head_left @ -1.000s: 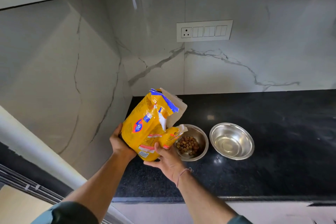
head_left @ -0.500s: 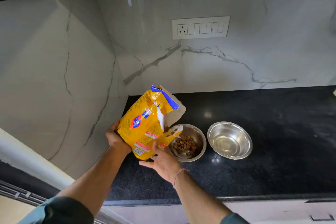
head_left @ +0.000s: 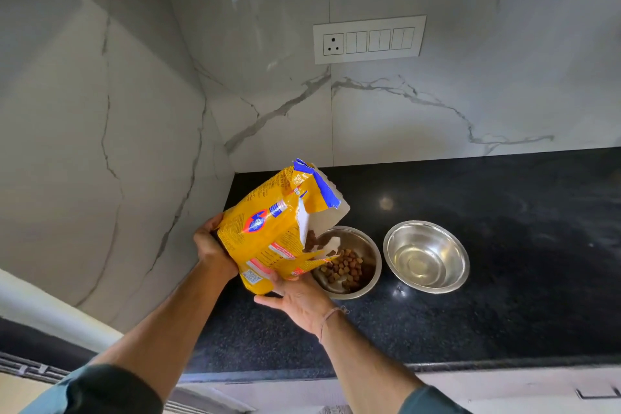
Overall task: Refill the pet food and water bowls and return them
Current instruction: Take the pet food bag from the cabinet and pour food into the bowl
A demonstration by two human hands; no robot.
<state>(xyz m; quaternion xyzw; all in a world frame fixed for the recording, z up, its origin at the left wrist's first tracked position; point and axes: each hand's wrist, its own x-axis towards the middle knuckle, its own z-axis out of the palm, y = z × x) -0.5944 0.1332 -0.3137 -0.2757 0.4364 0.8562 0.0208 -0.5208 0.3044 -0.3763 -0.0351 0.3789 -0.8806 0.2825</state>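
Head view: my left hand (head_left: 210, 249) grips the food bag (head_left: 268, 239), fingers of my right hand (head_left: 299, 299) hidden under it, kibble (head_left: 346, 267) spilling into the partly filled food bowl (head_left: 358, 239); the water bowl (head_left: 426, 255) right of it waits, neither returned

A person is wearing a dark teal top and a wrist thread (head_left: 331, 314).
The left sleeve (head_left: 97, 390) and right sleeve (head_left: 430, 402) are ending around the elbows, leaving both forearms bare; the thin pale thread is circling the wrist just behind the right hand (head_left: 299, 299).
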